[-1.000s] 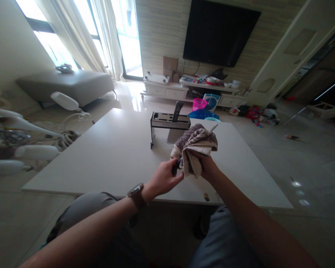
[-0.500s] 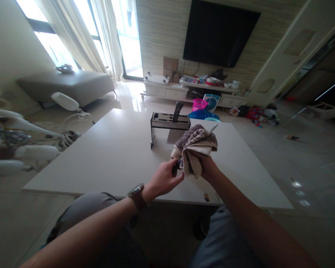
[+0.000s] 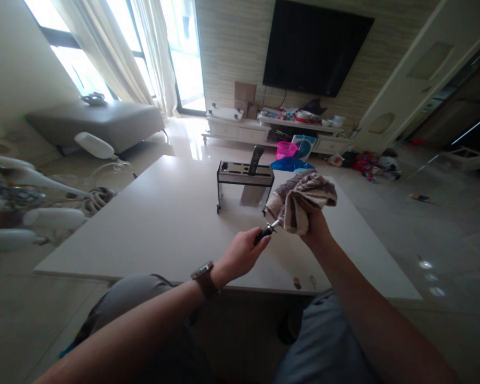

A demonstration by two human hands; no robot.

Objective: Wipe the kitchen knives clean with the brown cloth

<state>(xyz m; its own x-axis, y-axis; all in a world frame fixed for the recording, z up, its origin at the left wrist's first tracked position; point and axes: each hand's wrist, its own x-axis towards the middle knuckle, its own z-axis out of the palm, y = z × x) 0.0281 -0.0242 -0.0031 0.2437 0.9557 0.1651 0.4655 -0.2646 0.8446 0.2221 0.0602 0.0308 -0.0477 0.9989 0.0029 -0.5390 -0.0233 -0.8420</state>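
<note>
My left hand (image 3: 242, 255) is closed round the black handle of a sharpening steel (image 3: 268, 230), whose small guard and a short piece of metal rod show. The rest of the rod is hidden inside a brown and beige towel (image 3: 302, 200). My right hand (image 3: 316, 228) grips that bunched towel from below, its fingers mostly covered by the cloth. Just beyond stands a knife block (image 3: 246, 174) with a slotted top and clear sides. One cleaver (image 3: 256, 160) sits in it, black handle up, with its broad blade seen through the side.
The white table (image 3: 160, 224) spans the space before my knees. Two small stickers (image 3: 297, 282) are near its front edge. White lamp arms (image 3: 56, 218) reach in at the left. Behind the table are a blue tub (image 3: 286, 164) and a pink basket (image 3: 287, 149).
The towel and my right hand have slid right and up along the steel, away from its handle. The guard and some rod have come into view; the rod's tip no longer shows.
</note>
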